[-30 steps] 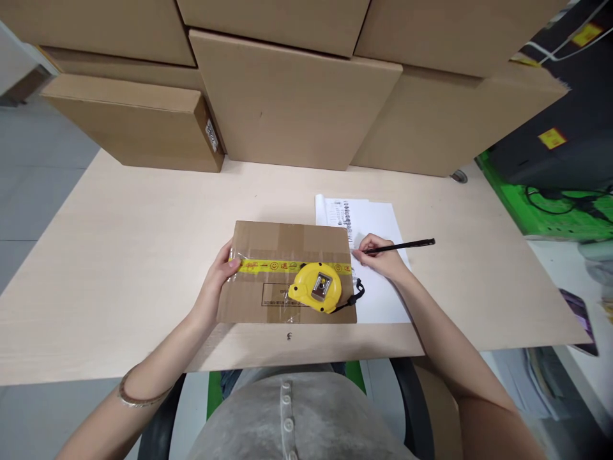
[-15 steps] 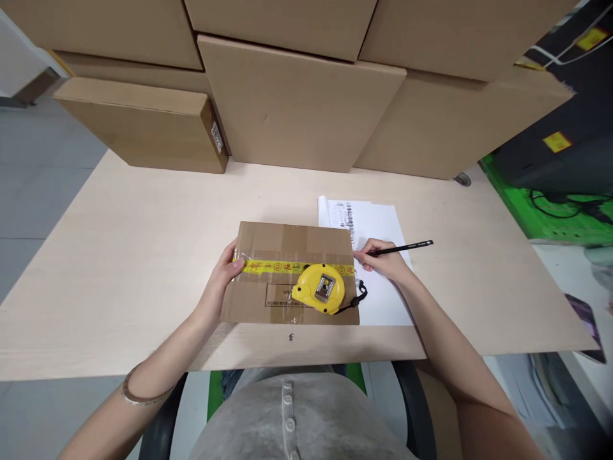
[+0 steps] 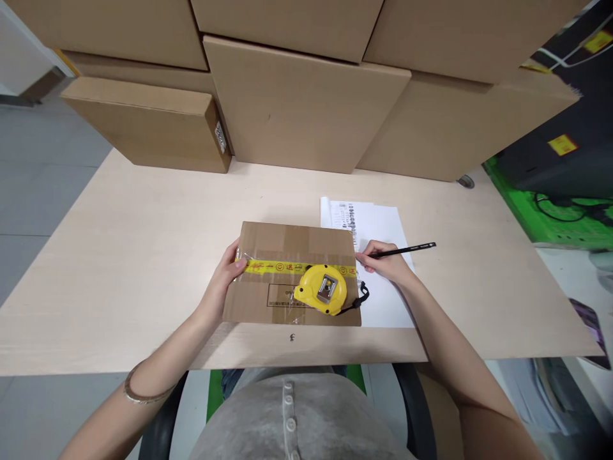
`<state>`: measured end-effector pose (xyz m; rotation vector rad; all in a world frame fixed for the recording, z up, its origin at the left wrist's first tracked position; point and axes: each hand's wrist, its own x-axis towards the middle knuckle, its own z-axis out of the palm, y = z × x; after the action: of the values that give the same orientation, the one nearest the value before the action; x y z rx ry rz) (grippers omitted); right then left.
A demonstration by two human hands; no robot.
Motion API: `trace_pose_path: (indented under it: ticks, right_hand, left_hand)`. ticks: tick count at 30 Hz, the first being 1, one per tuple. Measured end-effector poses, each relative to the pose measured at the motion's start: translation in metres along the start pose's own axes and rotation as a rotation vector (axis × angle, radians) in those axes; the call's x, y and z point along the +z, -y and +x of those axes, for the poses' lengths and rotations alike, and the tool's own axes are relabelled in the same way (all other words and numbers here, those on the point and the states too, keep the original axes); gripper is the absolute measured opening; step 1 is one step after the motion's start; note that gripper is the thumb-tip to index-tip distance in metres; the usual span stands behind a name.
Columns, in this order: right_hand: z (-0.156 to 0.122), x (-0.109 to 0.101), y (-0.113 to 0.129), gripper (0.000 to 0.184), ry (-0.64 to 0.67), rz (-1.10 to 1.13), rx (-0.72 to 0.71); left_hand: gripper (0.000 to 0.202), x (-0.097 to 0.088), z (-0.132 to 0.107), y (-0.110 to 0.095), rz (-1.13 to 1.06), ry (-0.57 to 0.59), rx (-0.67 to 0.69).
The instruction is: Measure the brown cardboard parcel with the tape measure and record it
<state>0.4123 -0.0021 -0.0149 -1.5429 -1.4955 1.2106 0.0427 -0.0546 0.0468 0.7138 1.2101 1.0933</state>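
Note:
A small cardboard box (image 3: 268, 239) sealed with yellow printed tape lies flat near the table's front edge. On its top, toward the right side, rests a yellow tape measure (image 3: 320, 291) with a black wrist strap hanging past the box edge. My left hand (image 3: 227, 271) grips the box's left side, thumb on top over the tape. In my right hand (image 3: 385, 260) is a slim black pen (image 3: 412, 248), held in a writing grip, its upper end pointing right; the tip is hidden. That hand rests on white paper sheets (image 3: 383, 300), printed near their upper left and partly covered by the box.
Large cardboard boxes (image 3: 306, 108) line the table's back, with a flatter box (image 3: 143, 128) at left. The pale wooden table (image 3: 119, 255) spreads around. At right stand a green crate (image 3: 522, 217) with cables and a phone (image 3: 589, 329). A chair armrest (image 3: 414, 402) is below.
The whole view has shifted very slightly, the scene sitting a little further right. Both hands keep their holds, and the box, tape measure and paper show no clear movement of their own.

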Motion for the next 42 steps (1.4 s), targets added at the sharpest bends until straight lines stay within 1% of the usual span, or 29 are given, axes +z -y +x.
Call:
trace_pose_path:
  ticks: [5, 18, 29, 36, 42]
  right_hand:
    - [0.0001, -0.0003, -0.0005, 0.050, -0.010, 0.000, -0.003]
    - [0.0001, -0.0003, -0.0004, 0.049, -0.015, -0.003, -0.008]
    - [0.0005, -0.0003, 0.0013, 0.051, -0.005, -0.013, -0.007]
    - [0.0013, -0.0005, -0.0018, 0.046, -0.023, -0.010, 0.008]
    - [0.0006, -0.0019, -0.0030, 0.044, -0.013, -0.023, 0.011]
  left_hand:
    - [0.074, -0.0013, 0.0008, 0.0003, 0.016, 0.003, 0.009]
    - [0.075, -0.0041, 0.0023, 0.0042, -0.017, 0.028, 0.005]
    - [0.073, -0.0028, 0.0007, 0.0028, 0.006, 0.012, 0.006]
    - [0.072, -0.0027, 0.0005, 0.0031, 0.006, 0.020, 0.014]
    - [0.073, -0.0019, -0.0004, 0.0022, -0.008, 0.024, -0.001]
